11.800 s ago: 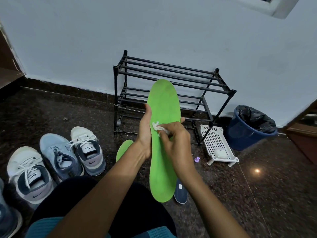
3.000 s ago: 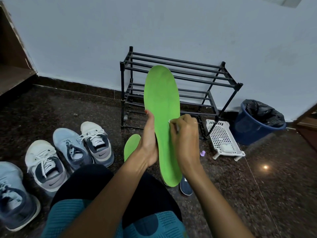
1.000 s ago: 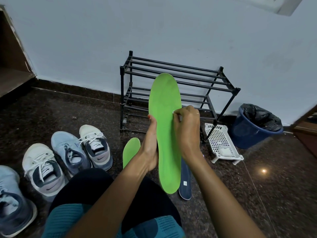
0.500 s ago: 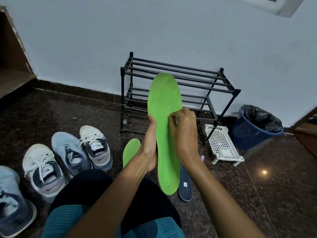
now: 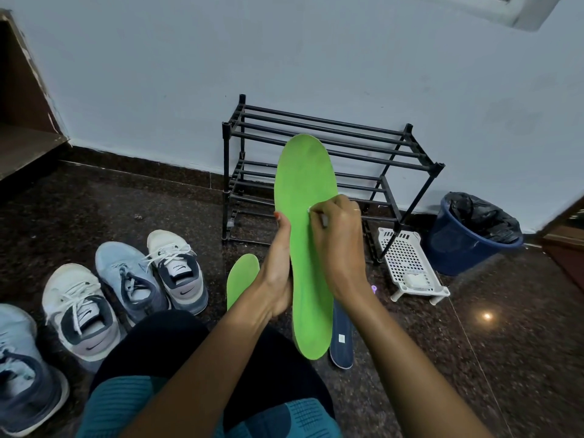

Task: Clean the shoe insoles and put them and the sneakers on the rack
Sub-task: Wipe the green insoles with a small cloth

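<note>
Dark speckled floor (image 5: 474,358) meets a pale wall, with the black shoe rack (image 5: 331,128) against it. The left hand (image 5: 278,273) grips the left edge of the green insole (image 5: 308,248), holding it upright in front of the rack. The right hand (image 5: 338,241) pinches a small white wipe (image 5: 311,210) against the insole. Some seconds ago the wipe worked the insole's middle; now it sits higher, at the right edge, and has barely shifted in the last second. Cleaning of this insole looks well along but unfinished. A second green insole (image 5: 241,279) and a dark blue insole (image 5: 343,339) lie on the floor nearby, and the sneakers (image 5: 177,273) wait at left, not yet racked.
</note>
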Demonstrator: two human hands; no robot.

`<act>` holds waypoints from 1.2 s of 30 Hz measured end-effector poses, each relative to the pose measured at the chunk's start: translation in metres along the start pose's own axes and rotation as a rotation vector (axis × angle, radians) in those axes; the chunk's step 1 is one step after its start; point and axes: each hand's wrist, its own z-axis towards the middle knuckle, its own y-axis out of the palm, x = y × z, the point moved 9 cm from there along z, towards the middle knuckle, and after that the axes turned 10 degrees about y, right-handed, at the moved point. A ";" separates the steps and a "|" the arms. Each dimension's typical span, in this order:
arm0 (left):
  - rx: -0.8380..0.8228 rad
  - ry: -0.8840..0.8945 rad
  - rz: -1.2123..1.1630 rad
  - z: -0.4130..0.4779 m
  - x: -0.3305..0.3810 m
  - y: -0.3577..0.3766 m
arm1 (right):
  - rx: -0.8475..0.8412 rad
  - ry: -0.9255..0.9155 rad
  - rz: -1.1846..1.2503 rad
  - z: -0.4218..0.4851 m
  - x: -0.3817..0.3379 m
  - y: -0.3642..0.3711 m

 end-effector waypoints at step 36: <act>-0.083 -0.012 0.057 -0.004 -0.001 0.010 | 0.007 0.073 0.085 0.019 0.010 -0.005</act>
